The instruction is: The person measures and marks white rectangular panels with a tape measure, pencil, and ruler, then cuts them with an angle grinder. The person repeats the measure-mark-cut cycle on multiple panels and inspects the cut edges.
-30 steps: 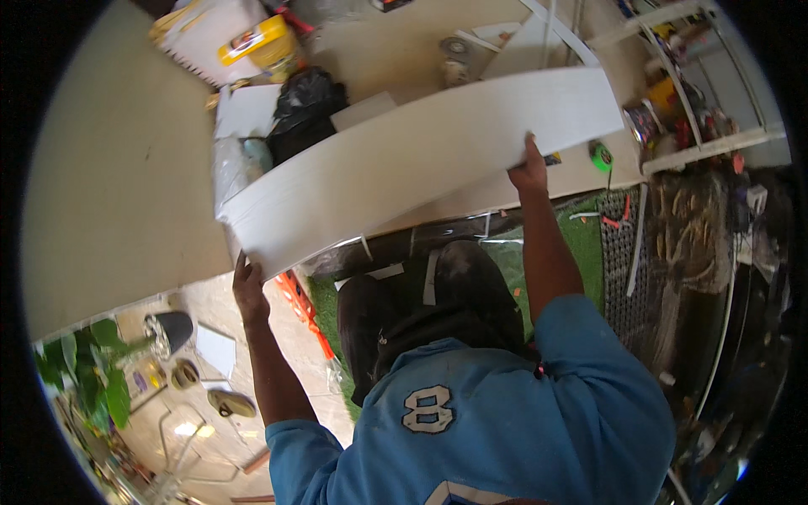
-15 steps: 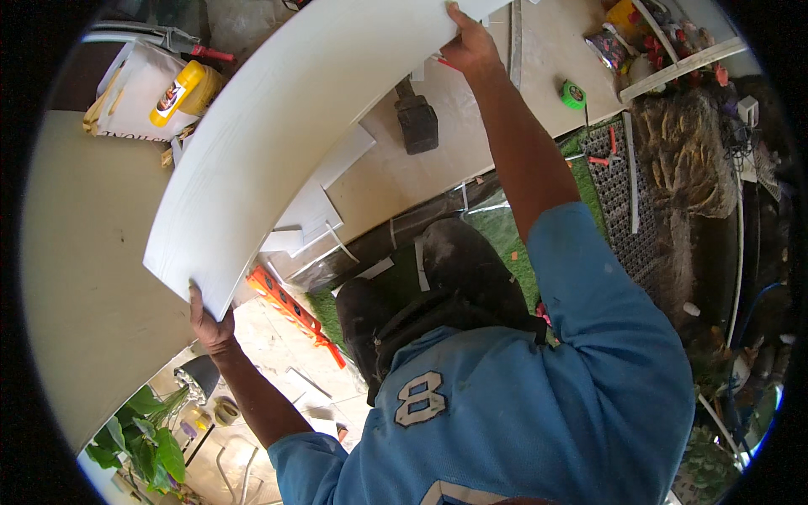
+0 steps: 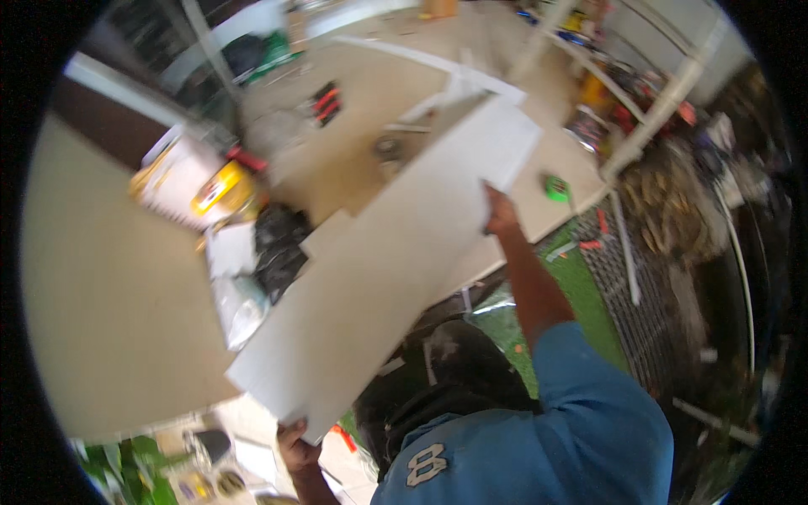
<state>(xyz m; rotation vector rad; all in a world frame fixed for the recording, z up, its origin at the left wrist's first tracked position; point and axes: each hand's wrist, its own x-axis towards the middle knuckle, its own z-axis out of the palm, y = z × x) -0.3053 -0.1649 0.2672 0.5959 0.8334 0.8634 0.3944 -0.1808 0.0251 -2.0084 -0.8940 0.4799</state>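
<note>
Board point(image 3: 391, 269), long, white and flat, slants across the middle of the view, its near end low on the left and its far end high on the right. The person grasps it with both hands. The left hand point(image 3: 299, 446) grips the near end by its lower corner, the thumb on the upper face. The right hand point(image 3: 501, 212) clasps the long edge nearer the body, toward the far end, its thumb also on top.

The board lies across the view above a pale platform point(image 3: 480, 273) and partly covers the dark trousers point(image 3: 467, 362) of the person, who wears a blue shirt point(image 3: 539, 446). Past its far long edge, a smaller pale sheet point(image 3: 326, 237) sticks out beside a black plastic bag point(image 3: 280, 244). Further left, a yellow container point(image 3: 225, 194) rests against a whitish sack point(image 3: 172, 172). A red and black object point(image 3: 326, 103) sits farther back on the platform; the picture is smeared there, so it may be a set of tools, but I cannot be sure.

Right of the right hand, a green tape measure point(image 3: 556, 188) lies near the platform's front edge. Beyond it stands a pale frame point(image 3: 656, 135) with clutter around it. Below are green turf point(image 3: 585, 286) and a dark mat point(image 3: 627, 311) with a white strip point(image 3: 627, 261) along it. Green leaves point(image 3: 126, 467) show at lower left.
</note>
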